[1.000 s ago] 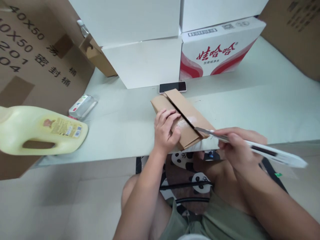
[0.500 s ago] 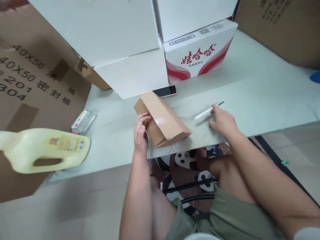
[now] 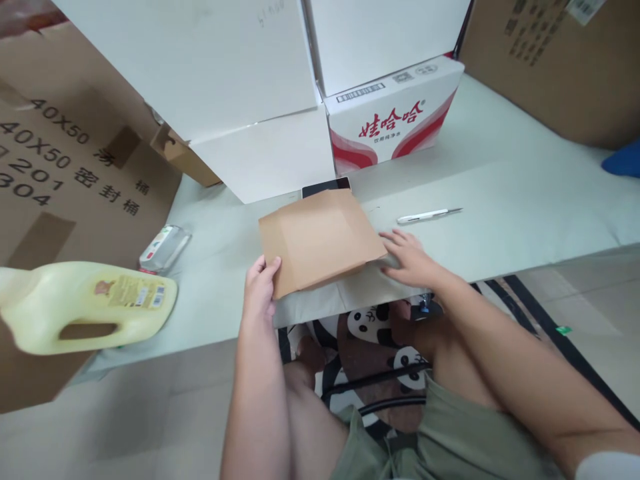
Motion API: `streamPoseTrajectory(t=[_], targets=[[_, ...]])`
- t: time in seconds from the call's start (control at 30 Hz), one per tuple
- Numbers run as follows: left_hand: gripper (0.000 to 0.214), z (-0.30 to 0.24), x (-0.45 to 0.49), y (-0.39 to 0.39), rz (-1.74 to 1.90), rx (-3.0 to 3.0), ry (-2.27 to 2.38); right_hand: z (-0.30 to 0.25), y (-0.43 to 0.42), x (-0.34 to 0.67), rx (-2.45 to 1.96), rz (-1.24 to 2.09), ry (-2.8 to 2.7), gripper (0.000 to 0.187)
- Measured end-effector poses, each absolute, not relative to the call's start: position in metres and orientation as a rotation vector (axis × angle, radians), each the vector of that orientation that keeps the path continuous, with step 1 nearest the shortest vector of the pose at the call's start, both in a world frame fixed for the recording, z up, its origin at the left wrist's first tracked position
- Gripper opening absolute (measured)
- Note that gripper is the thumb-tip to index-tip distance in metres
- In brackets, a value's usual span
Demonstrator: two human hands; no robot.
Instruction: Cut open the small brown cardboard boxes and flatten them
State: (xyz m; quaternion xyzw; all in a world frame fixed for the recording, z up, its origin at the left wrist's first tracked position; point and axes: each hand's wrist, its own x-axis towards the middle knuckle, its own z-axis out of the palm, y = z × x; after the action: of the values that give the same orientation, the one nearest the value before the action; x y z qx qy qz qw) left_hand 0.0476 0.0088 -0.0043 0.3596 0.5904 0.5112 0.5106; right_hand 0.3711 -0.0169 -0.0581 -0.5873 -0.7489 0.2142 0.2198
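So, our L hand (image 3: 261,287) clamps the flat brown cardboard box (image 3: 325,240) near the pale-green tabletop's (image 3: 530,193) front; our R hand (image 3: 411,260), fingers apart, is beside it. Box might slip b/c grip's one-sided.

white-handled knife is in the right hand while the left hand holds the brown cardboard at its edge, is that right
Not quite: the white-handled knife is not in the right hand. The head view shows it lying on the table, beyond that hand. The left hand does hold the brown cardboard at its edge.
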Motion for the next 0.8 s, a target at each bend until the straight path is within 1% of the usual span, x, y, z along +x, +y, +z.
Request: streamPoseTrajectory(t=[0.07,0.17,0.2,0.27,0.33,0.43,0.47,0.53,0.6,0.73,0.8], targets=[[0.04,-0.003,0.049,0.008,1.215,0.822,1.403,-0.057,-0.016,0.358,-1.368,0.762,-1.981,0.06],[0.038,0.001,0.052,0.005,1.198,0.743,1.322,-0.053,-0.015,0.342,-1.231,0.992,-1.69,0.043],[0.037,0.003,0.053,0.004,1.194,0.734,1.284,-0.052,-0.015,0.339,-1.237,1.042,-1.595,0.041],[0.038,0.005,0.055,0.002,1.195,0.755,1.207,-0.05,-0.015,0.337,-1.251,1.096,-1.457,0.046],[0.042,0.005,0.058,0.002,1.211,0.794,1.158,-0.05,-0.015,0.339,-1.264,1.081,-1.39,0.054],[0.046,0.001,0.064,0.003,1.242,0.833,1.163,-0.05,-0.015,0.346,-1.339,0.934,-1.333,0.061],[0.046,-0.001,0.066,0.004,1.258,0.848,1.19,-0.05,-0.015,0.348,-1.374,0.873,-1.32,0.061],[0.044,-0.006,0.07,0.007,1.31,0.898,1.29,-0.049,-0.017,0.352,-1.408,0.8,-1.303,0.054],[0.042,-0.01,0.072,0.009,1.345,0.975,1.422,-0.047,-0.018,0.353,-1.372,0.82,-1.274,0.048],[0.045,-0.015,0.073,0.008,1.314,1.047,1.631,-0.041,-0.022,0.348,-1.269,0.918,-1.104,0.055],[0.045,-0.014,0.074,0.008,1.356,0.985,1.648,-0.04,-0.022,0.345,-1.25,0.92,-1.017,0.053]])
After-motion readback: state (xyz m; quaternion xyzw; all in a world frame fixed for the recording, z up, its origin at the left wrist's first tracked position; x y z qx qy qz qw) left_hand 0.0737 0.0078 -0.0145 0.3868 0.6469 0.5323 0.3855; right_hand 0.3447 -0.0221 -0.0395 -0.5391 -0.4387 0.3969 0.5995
